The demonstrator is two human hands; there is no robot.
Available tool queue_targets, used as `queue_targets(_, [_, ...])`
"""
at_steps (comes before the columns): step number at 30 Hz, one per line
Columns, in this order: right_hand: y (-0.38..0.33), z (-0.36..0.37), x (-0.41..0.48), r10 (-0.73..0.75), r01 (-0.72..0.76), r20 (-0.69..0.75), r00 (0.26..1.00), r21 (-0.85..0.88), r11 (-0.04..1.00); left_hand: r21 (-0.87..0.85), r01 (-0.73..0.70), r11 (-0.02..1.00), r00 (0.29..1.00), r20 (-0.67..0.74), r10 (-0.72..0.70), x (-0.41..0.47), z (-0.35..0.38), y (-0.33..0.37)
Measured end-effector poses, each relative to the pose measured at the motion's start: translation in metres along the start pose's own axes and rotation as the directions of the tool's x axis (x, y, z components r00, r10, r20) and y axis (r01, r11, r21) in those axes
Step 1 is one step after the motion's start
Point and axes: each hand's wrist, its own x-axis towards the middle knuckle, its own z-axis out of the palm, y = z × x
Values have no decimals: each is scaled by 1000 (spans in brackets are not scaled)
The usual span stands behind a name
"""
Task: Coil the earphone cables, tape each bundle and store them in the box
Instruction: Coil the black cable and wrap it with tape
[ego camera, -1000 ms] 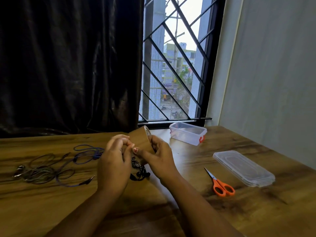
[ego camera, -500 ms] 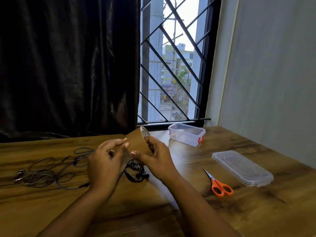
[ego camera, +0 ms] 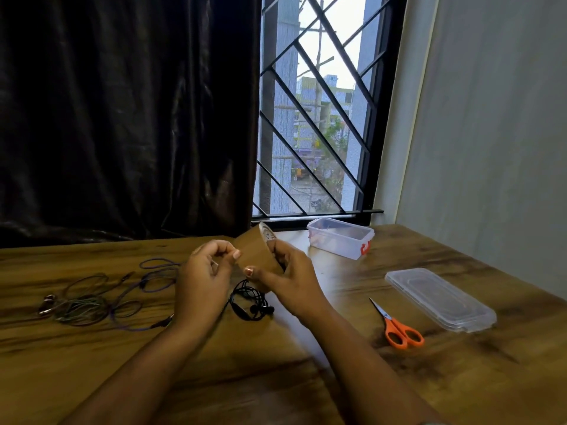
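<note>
– Where are the hands just now?

– Both raised a little above the desk (ego camera: 92, 372), close together, forearms coming in from the near edge. The right hand (ego camera: 290, 279) grips the tape roll (ego camera: 256, 256). The thumb lies across the brown outer face and the fingers are curled round the far rim. The roll is tilted, its printed side turned up toward the window.

– And the left hand (ego camera: 202, 282)?

– It's just beside the roll, back of the hand toward me and fingers curled in. Thumb and forefinger tips are drawn together right at the roll's left edge. I can't tell whether they have the loose end of the tape pinched between them.

– The earphones?

– One black earphone bundle (ego camera: 250, 303) lies coiled on the desk, below and between the two hands, touched by neither. The loose cables (ego camera: 92, 302), purple and greenish, are heaped further left, well apart from it.

– The box?

– The clear box (ego camera: 339, 237) stands open at the back of the desk by the window, right of the roll. Its lid (ego camera: 438, 299) lies flat further right and nearer, with orange-handled scissors (ego camera: 399, 328) just left of it, blades pointing away.
</note>
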Motion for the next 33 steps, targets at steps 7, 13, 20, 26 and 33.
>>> queue_targets(7, [0, 2, 1, 2, -2, 1, 1000, -10, 1000, 56, -65, 996, 993, -96, 70, -6, -2, 0])
queue_targets(13, [7, 2, 3, -5, 5, -12, 1000, -60, 998, 53, -83, 995, 989, -116, 88, -9, -3, 4])
queue_targets(20, [2, -2, 2, -15, 16, 34, 999, -32, 999, 171, -59, 984, 997, -48, 68, -5, 1, 2])
queue_targets(26, [4, 1, 2, -31, 33, 38, 999, -49, 998, 281, -93, 955, 995, 55, 80, -1, 2, -1])
queue_targets(33, [4, 4, 3, -56, 58, 19, 998, -85, 995, 318, -130, 939, 990, 90, 106, -9, 6, 3])
